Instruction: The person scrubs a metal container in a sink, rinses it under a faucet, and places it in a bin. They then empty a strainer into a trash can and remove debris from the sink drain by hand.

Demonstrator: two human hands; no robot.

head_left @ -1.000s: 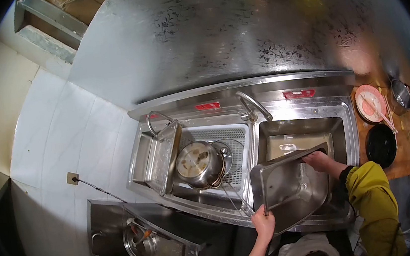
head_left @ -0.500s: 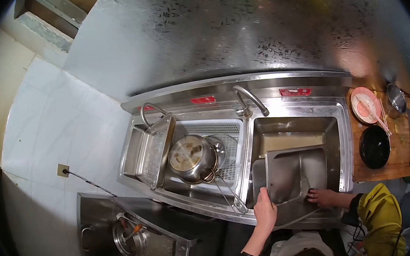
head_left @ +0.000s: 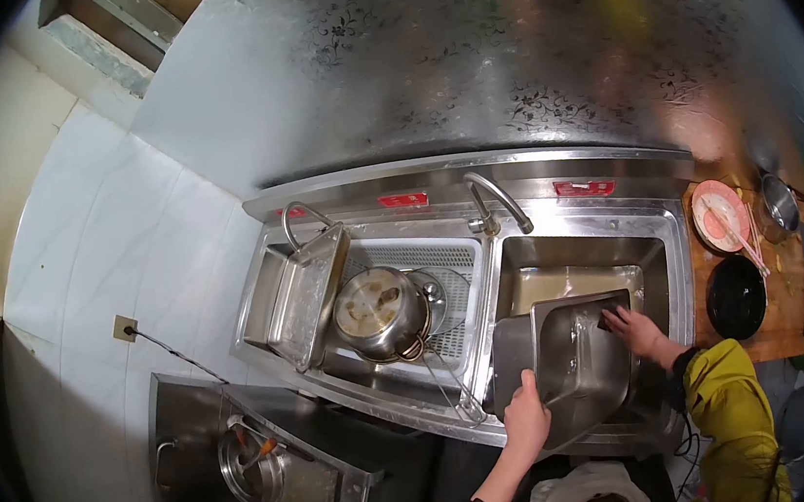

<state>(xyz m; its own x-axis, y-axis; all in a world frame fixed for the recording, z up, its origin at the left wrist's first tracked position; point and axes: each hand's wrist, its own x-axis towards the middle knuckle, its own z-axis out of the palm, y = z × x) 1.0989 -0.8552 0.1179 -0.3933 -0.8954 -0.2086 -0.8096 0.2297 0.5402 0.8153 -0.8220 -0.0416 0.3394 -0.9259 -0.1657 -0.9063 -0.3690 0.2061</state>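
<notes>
Pan (head_left: 580,355), steel and deep, tilted inside the right basin of the sink (head_left: 673,222). My left hand (head_left: 525,417) clamps its near rim at the sink's front edge, fingers curled over. My right hand (head_left: 634,328) presses a dark pad (head_left: 612,316) against the pan's far wall, fingers closed on it. Pot (head_left: 384,312) lies in the sink's left basin, beside a leaning tray (head_left: 307,295). Tap (head_left: 492,197) rises behind the pan.

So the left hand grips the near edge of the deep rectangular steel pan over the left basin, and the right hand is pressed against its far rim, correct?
Not quite. The head view shows the deep rectangular steel pan over the right basin, not the left. The left hand does grip its near edge, and the right hand is at its far rim.
</notes>
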